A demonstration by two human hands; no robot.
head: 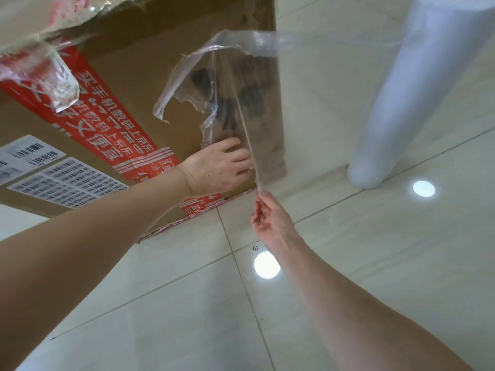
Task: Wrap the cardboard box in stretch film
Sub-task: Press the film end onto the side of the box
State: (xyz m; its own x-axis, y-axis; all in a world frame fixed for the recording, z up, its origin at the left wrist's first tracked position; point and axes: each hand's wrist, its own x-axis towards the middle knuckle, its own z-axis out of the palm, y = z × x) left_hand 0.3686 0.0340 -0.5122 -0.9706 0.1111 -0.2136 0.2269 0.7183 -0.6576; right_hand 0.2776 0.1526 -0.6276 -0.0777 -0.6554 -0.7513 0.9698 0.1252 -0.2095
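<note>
- Barcode labels stuck on the cardboard box, at its left part.
- Crumpled scrap of clear film lies on the box's upper-left area, over the red printed tape; the tape runs diagonally across the box face down to its near edge.
- Box lies on the tiled floor and fills the upper left of the view.
- Left hand rests flat on the box near its right corner. Fingers are fairly straight and slightly apart, with the tips pressing at the lower edge of the stretch film.
- Stretch film hangs loose and wrinkled over the box's right end; its top edge runs off towards the roll.
- Right hand is off the box, just past its near right corner. Thumb and fingertips are clamped on a thin bunched strand of the stretch film, pulled taut.
- Bright light spot reflects on the floor, in front of the box.
- White film roll stands upright on the floor, right of the box, apart from it.
</note>
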